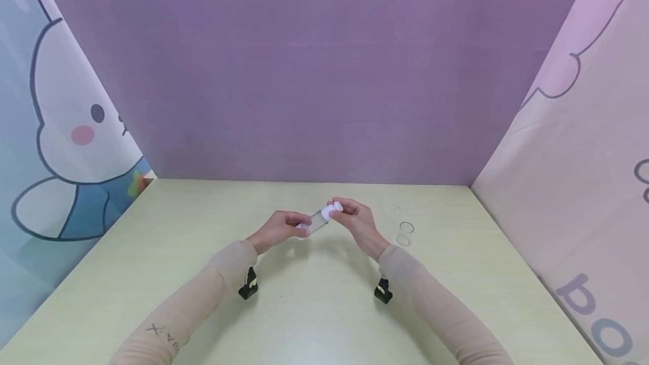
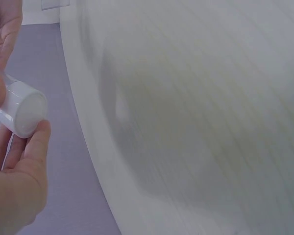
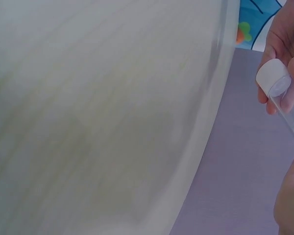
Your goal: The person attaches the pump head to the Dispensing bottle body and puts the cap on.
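A small clear bottle [image 1: 318, 222] with a white base [image 2: 27, 111] and a white top [image 1: 332, 209] is held tilted above the table, its top end up to the right. My left hand [image 1: 278, 230] grips it at the base, thumb on one side and fingers on the other. My right hand [image 1: 361, 225] pinches the white top between thumb and fingers. In the right wrist view the base [image 3: 273, 77] and part of the clear body show, while the top is out of frame. To the right, a clear open-ended-looking cap [image 1: 405, 234] stands on the table, touched by neither hand.
The pale table [image 1: 324, 320] stretches under both arms. A purple panel [image 1: 314, 83] rises behind its far edge. Printed sheets with cartoon figures [image 1: 91, 128] and letters [image 1: 575, 294] flank the table on both sides.
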A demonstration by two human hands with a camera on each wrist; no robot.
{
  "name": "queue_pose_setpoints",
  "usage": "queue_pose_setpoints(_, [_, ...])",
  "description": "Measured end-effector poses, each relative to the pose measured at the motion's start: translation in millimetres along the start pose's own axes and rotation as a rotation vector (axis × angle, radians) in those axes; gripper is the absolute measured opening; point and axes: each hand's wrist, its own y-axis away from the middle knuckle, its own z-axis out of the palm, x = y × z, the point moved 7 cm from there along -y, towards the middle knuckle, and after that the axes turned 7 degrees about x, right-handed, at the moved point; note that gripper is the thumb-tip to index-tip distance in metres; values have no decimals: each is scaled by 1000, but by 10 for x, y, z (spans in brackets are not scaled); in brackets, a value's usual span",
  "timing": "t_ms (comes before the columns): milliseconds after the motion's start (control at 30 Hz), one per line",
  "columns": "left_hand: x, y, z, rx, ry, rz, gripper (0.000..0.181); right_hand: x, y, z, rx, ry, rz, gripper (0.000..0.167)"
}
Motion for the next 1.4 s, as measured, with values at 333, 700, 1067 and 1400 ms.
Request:
queue_pose_setpoints(333, [-13, 1, 18, -4, 4, -2, 31, 25, 4, -22, 20, 41, 2, 35])
queue_pose_setpoints(700, [-6, 17, 35, 4, 13, 1, 34, 24, 13, -30, 25, 44, -10, 37])
queue_pose_setpoints(1067, [-6, 7, 27, 12, 52, 9, 36, 7, 9, -39, 44, 54, -6, 34])
queue_pose_setpoints(1400, [-7, 11, 22, 9, 63, -4, 39, 10, -3, -48, 57, 51, -4, 35])
